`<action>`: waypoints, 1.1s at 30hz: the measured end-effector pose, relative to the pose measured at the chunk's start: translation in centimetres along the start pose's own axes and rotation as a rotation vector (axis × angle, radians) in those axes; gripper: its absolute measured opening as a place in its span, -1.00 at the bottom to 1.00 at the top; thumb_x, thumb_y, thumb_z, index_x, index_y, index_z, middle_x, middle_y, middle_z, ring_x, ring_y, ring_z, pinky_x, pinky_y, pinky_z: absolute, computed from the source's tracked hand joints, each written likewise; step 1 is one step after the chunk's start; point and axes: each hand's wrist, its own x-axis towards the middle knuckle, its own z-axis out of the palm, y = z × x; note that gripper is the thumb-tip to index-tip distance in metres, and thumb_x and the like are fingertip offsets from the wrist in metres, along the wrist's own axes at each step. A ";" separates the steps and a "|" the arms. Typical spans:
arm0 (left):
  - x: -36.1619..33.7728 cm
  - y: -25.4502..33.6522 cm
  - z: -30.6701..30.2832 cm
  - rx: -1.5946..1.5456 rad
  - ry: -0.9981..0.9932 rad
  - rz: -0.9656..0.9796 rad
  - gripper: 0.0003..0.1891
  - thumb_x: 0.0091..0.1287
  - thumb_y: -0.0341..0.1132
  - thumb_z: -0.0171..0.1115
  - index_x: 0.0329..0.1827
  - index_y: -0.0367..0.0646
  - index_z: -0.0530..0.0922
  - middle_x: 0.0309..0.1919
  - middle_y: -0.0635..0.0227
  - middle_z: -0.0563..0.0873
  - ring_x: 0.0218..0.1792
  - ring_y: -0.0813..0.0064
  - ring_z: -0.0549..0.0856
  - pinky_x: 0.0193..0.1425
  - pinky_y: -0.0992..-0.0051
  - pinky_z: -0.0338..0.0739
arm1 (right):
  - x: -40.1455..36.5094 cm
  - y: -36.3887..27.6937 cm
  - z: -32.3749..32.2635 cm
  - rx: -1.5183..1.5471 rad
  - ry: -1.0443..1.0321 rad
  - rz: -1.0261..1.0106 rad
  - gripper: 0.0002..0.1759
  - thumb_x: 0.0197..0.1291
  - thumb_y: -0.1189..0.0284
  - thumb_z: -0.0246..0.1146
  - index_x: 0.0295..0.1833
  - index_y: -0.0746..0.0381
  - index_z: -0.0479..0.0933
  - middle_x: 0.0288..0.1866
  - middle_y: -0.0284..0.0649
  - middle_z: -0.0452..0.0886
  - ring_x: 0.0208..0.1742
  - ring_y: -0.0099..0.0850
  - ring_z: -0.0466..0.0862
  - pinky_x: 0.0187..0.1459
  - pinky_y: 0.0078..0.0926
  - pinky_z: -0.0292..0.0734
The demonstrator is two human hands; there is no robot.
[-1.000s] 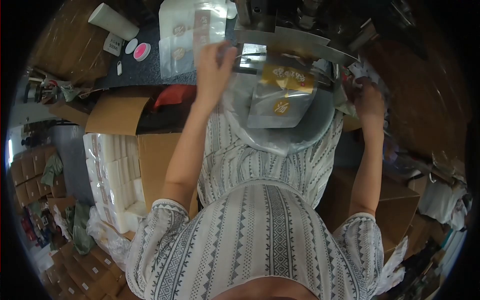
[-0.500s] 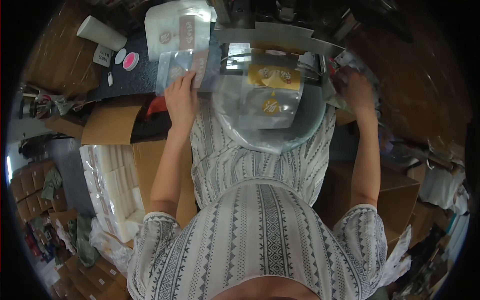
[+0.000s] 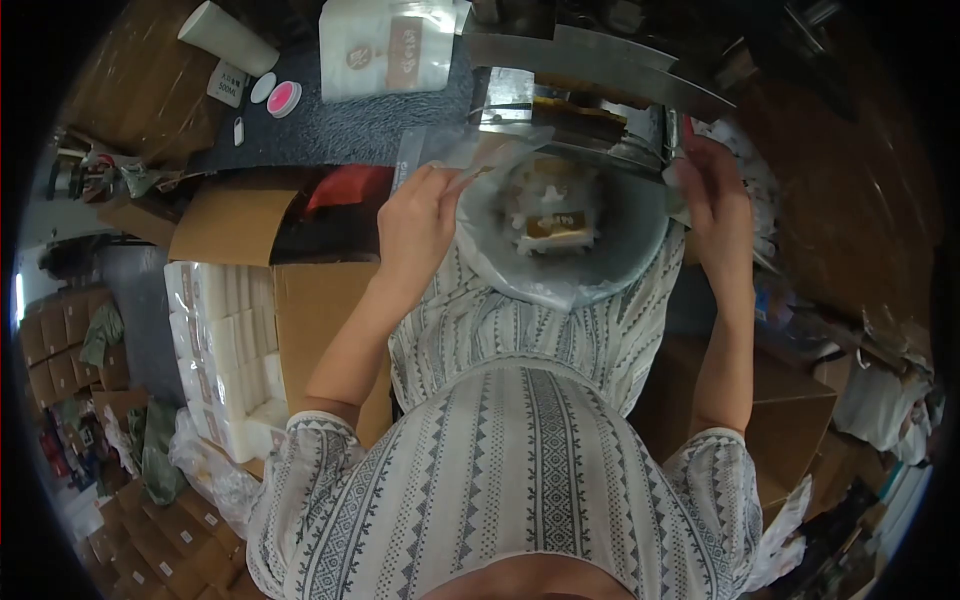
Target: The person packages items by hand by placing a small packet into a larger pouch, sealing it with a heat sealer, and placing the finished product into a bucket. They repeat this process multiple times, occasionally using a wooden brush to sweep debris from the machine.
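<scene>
My left hand [image 3: 415, 225] is closed on the edge of a clear plastic pouch [image 3: 485, 152], which tilts over the left rim of a round basin [image 3: 640, 245] on my lap. Pale plastic lines this basin, and inside lies a pouch with a gold label [image 3: 558, 228]. My right hand [image 3: 718, 195] is at the basin's upper right, beside a metal machine [image 3: 590, 55]. Its fingers are bent together near something small and pale, whose kind I cannot make out. A gold-brown strip [image 3: 585, 112] shows under the machine's metal bar.
Printed pouches [image 3: 370, 55] lie stacked on a dark cloth [image 3: 400, 125] at the upper left, near a white cup [image 3: 225, 38] and an open pink tub [image 3: 284, 98]. An open cardboard box [image 3: 330, 330] and packed white bundles [image 3: 225, 340] stand at my left; another carton [image 3: 780, 420] is at right.
My left hand has moved right, lifting a clear pouch off the stack to the basin. The gold-banded pouch that hung at the machine has dropped into the basin. My right hand stays near the machine.
</scene>
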 end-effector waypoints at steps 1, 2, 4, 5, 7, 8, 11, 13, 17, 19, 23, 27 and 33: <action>0.0 0.1 0.1 0.003 -0.003 0.001 -0.93 0.22 -0.46 0.24 -0.26 -0.21 0.60 -0.34 0.21 0.65 -0.36 0.09 0.65 -0.34 0.29 0.53 | -0.1 -0.2 0.4 0.075 -0.069 0.024 -0.78 0.36 0.42 0.13 0.01 0.30 0.52 -0.26 -0.14 0.65 -0.28 -0.37 0.65 -0.22 -0.45 0.52; 0.0 0.2 0.2 0.006 -0.008 0.000 -0.93 0.21 -0.46 0.24 -0.26 -0.21 0.60 -0.33 0.22 0.65 -0.35 0.10 0.65 -0.33 0.30 0.54 | -0.2 -0.3 0.7 0.150 -0.140 0.049 -0.76 0.37 0.41 0.13 0.05 0.30 0.52 -0.23 -0.24 0.64 -0.28 -0.53 0.61 -0.21 -0.55 0.52; 0.0 0.7 0.1 0.000 -0.008 -0.002 -0.93 0.21 -0.46 0.24 -0.26 -0.21 0.60 -0.33 0.22 0.65 -0.35 0.10 0.66 -0.33 0.30 0.54 | -0.2 0.1 1.7 0.363 -0.172 0.096 -0.75 0.38 0.41 0.12 0.05 0.31 0.52 -0.23 -0.25 0.63 -0.27 -0.54 0.61 -0.21 -0.58 0.51; 0.0 0.8 0.1 -0.005 -0.007 -0.005 -0.93 0.21 -0.47 0.24 -0.26 -0.20 0.60 -0.33 0.22 0.65 -0.35 0.10 0.66 -0.33 0.30 0.54 | -0.2 0.1 2.0 0.576 -0.204 0.144 -0.75 0.38 0.40 0.12 0.05 0.31 0.53 -0.24 -0.26 0.62 -0.25 -0.54 0.62 -0.21 -0.61 0.50; -0.1 0.8 0.2 -0.007 0.003 0.010 -0.93 0.21 -0.46 0.24 -0.27 -0.20 0.60 -0.34 0.23 0.65 -0.35 0.11 0.66 -0.33 0.30 0.54 | -0.1 -0.9 1.6 0.582 -0.283 0.228 -0.77 0.36 0.43 0.14 0.03 0.31 0.54 -0.23 -0.26 0.63 -0.25 -0.54 0.62 -0.20 -0.61 0.50; -0.2 0.9 0.2 -0.010 0.012 0.025 -0.94 0.20 -0.46 0.24 -0.28 -0.20 0.60 -0.34 0.23 0.65 -0.36 0.11 0.66 -0.33 0.30 0.54 | -0.1 -1.3 1.5 0.584 -0.362 0.314 -0.80 0.34 0.46 0.16 0.00 0.31 0.54 -0.22 -0.26 0.64 -0.24 -0.54 0.63 -0.19 -0.61 0.51; -0.2 1.3 0.3 -0.005 -0.002 0.024 -0.95 0.20 -0.45 0.25 -0.30 -0.20 0.60 -0.36 0.25 0.64 -0.36 0.13 0.66 -0.34 0.31 0.54 | -0.5 -0.7 3.2 0.306 -0.156 0.042 -0.79 0.19 0.45 0.31 -0.13 0.34 0.54 -0.31 -0.11 0.63 -0.35 -0.41 0.65 -0.37 -0.44 0.51; -0.2 1.8 0.2 0.012 -0.022 0.022 -0.95 0.20 -0.44 0.26 -0.30 -0.20 0.60 -0.37 0.25 0.64 -0.37 0.14 0.66 -0.35 0.31 0.53 | -0.3 -1.9 3.3 0.187 -0.154 -0.060 -0.76 0.14 0.44 0.35 -0.14 0.33 0.53 -0.33 -0.11 0.62 -0.35 -0.38 0.65 -0.37 -0.42 0.51; -0.2 2.3 0.2 -0.028 -0.089 0.134 -0.95 0.22 -0.42 0.26 -0.31 -0.20 0.60 -0.40 0.25 0.62 -0.41 0.14 0.64 -0.39 0.29 0.52 | 0.1 -2.6 4.0 0.123 -0.206 -0.525 -0.66 0.05 0.42 0.40 -0.08 0.31 0.53 -0.33 -0.10 0.60 -0.32 -0.29 0.66 -0.32 -0.38 0.53; -0.4 2.3 0.7 -0.118 -0.162 0.133 -0.92 0.24 -0.39 0.26 -0.32 -0.21 0.60 -0.41 0.23 0.63 -0.45 0.16 0.64 -0.41 0.32 0.50 | 0.0 -3.7 3.3 0.217 -0.335 -0.335 -0.63 0.06 0.40 0.40 -0.03 0.31 0.52 -0.28 -0.11 0.62 -0.28 -0.29 0.67 -0.27 -0.38 0.54; 0.2 2.0 2.9 -0.510 -0.499 -0.168 -0.80 0.32 -0.30 0.24 -0.35 -0.29 0.59 -0.48 0.23 0.65 -0.54 0.38 0.63 -0.47 0.48 0.45 | 0.4 -1.6 3.8 0.280 -0.329 -0.081 -0.58 0.12 0.43 0.38 0.11 0.29 0.53 -0.13 -0.26 0.66 -0.15 -0.52 0.60 -0.07 -0.54 0.51; 3.8 2.5 4.8 -0.804 -0.607 -0.560 -0.73 0.35 -0.26 0.22 -0.37 -0.35 0.60 -0.52 0.29 0.67 -0.51 0.58 0.61 -0.47 0.57 0.41 | 0.6 -0.6 2.8 0.283 -0.178 -0.025 -0.59 0.18 0.45 0.33 0.14 0.32 0.51 -0.10 -0.25 0.65 -0.12 -0.51 0.61 0.00 -0.54 0.49; 5.3 2.2 6.3 -1.151 -0.502 -0.783 -0.73 0.38 -0.24 0.21 -0.12 -0.34 0.60 -0.30 0.31 0.68 -0.35 0.57 0.67 -0.27 0.61 0.56 | -1.3 0.3 0.0 0.182 -0.209 0.003 -0.66 0.22 0.50 0.27 0.12 0.32 0.53 -0.07 -0.21 0.65 -0.07 -0.50 0.62 0.01 -0.54 0.48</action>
